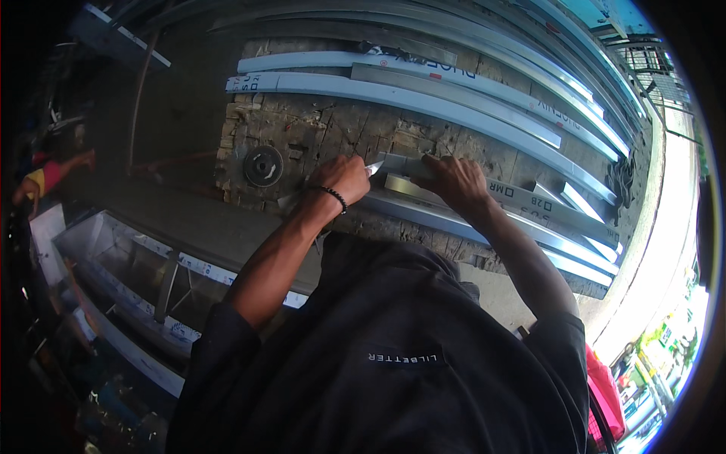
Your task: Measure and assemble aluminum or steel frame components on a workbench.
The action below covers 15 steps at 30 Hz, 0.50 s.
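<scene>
My left hand (342,181), a dark beaded bracelet on its wrist, is closed around a small object with a bright pointed silver tip (374,168). I cannot make out whether it is a blade or a scrap of metal. The tip is near the left end of a long grey metal bar (522,198) with printed marks on its face. My right hand (456,181) grips this bar close to that end, fingers over its far edge and the thumb hidden. Just nearer to me lies a shiny metal profile (431,216).
Beneath is a worn wooden bench top (295,125). On its left rests a round toothed disc (263,166). Long film-covered metal tubes (423,106) lie across the far side. A metal frame (204,266) stands at lower left. A person in a red-and-yellow top (47,175) is farther left.
</scene>
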Tool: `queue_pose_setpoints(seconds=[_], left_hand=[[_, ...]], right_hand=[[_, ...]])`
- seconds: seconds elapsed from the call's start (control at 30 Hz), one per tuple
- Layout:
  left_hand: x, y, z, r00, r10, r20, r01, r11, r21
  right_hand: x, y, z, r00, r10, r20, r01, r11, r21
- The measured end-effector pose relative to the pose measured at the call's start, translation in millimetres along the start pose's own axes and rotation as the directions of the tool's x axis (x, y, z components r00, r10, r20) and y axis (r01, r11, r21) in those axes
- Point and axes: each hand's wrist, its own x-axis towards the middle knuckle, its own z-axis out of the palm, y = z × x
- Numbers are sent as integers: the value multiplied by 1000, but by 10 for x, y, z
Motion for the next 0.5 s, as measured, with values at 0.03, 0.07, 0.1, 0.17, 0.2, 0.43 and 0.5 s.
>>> queue_pose_setpoints(seconds=[0.03,0.07,0.1,0.17,0.2,0.43,0.5], left_hand=[[-20,-15,35,1000,14,-1,-14,1000,17],[-43,-30,63,1000,27,-1,-27,999,34],[-72,-36,66,1000,29,-2,-29,999,36],[-114,-54,62,999,13,31,-14,1000,21],[-103,-30,47,999,16,32,-16,1000,22],[-113,-68,214,993,50,-112,-52,998,-18],[-105,-105,206,996,9,-84,-15,997,-72]], right_hand=[[6,-7,-7,1000,-1,-2,1,1000,0],[13,-21,-19,1000,-5,-3,5,1000,-8],[10,-25,-28,1000,-5,-4,5,1000,-15],[-11,-13,13,1000,-13,-25,12,1000,-10],[-17,-18,21,999,-21,-43,21,1000,-6],[-16,-19,8,1000,21,-3,-21,999,46],[2,-24,17,999,35,-1,-35,997,71]])
